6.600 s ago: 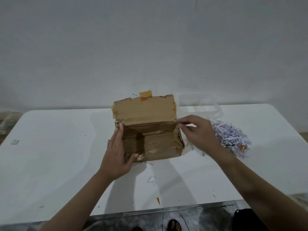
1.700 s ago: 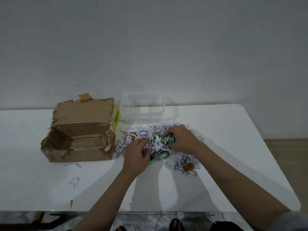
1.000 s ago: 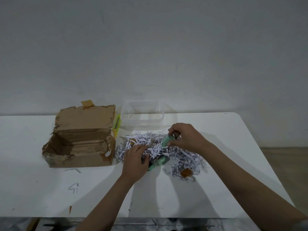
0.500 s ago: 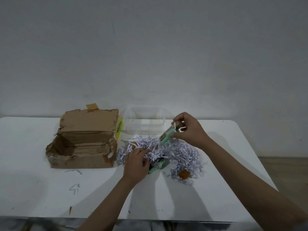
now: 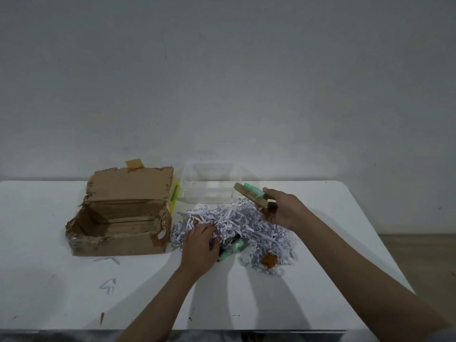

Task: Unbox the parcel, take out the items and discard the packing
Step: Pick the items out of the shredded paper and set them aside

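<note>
The torn cardboard box lies open and empty at the left of the white table. A heap of shredded white paper lies to its right. My right hand holds a green and brown item lifted above the heap, near the clear plastic container. My left hand rests in the shreds, fingers closed around a second green item that lies on the table.
A yellow-green flat object stands between the box and the container. A brown tape scrap lies at the heap's front edge. Another small scrap lies near the table's front edge. The wall is right behind the table.
The box was set aside at the left. My right hand pulled a green item out of the shreds and raised it toward the clear container. My left hand stayed in the shreds.
</note>
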### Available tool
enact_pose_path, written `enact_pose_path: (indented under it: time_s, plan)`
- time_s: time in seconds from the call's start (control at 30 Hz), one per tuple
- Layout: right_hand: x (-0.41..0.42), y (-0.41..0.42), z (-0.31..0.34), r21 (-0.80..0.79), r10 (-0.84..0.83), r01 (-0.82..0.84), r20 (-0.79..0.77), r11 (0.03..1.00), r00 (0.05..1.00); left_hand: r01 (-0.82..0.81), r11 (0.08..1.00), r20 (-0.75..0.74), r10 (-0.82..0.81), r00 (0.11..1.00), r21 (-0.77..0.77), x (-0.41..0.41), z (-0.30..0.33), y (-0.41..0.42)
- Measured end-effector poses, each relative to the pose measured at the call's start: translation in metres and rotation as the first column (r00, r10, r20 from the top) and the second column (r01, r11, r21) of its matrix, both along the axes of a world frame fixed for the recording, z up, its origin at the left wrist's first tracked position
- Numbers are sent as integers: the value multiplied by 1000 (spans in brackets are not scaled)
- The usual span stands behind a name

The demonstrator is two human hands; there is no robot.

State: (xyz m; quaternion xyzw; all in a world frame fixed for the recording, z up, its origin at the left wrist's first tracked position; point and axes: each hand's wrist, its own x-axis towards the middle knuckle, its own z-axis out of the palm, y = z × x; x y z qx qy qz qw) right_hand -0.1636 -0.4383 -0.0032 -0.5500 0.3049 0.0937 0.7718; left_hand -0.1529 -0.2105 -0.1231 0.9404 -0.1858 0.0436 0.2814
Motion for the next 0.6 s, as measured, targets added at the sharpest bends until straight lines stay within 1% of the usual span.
enact_pose_path:
  time_s: [0.13,0.23,0.3,0.37,0.43,0.5,0.53,0.57,0.6]
  plan:
    - [-6,-6,-7,-75,137,-133,60,988,989,8,1000,23,-8,1000,-4,-1,2,-1]
    - [-10,-11,-9,-144,250,-237,79,961,965,13,1000,24,-13,1000,-6,-2,3,-2]
    - [-11,-12,-10,-208,312,-288,92,935,946,11,1000,17,-11,1000,-4,-3,3,-1]
    - [-13,-12,-10,-314,360,-313,102,896,927,4,1000,21,-4,1000,-9,-2,3,-1]
    - [-14,-9,-11,-431,367,-279,136,858,920,1,1000,25,0,1000,-6,-2,3,-2]
    - [-15,-9,-15,-536,320,-175,190,826,928,2,1000,21,-2,1000,12,-2,3,-2]
    - [-15,-9,-17,-600,306,-119,218,791,927,3,1000,19,-3,1000,19,-2,3,-2]
    - [-16,-8,-18,-646,308,-82,245,759,919,4,1000,16,-5,1000,24,-2,3,-2]
    - [-15,-8,-18,-650,311,-69,266,757,912,6,1000,13,-6,1000,26,-2,3,-1]
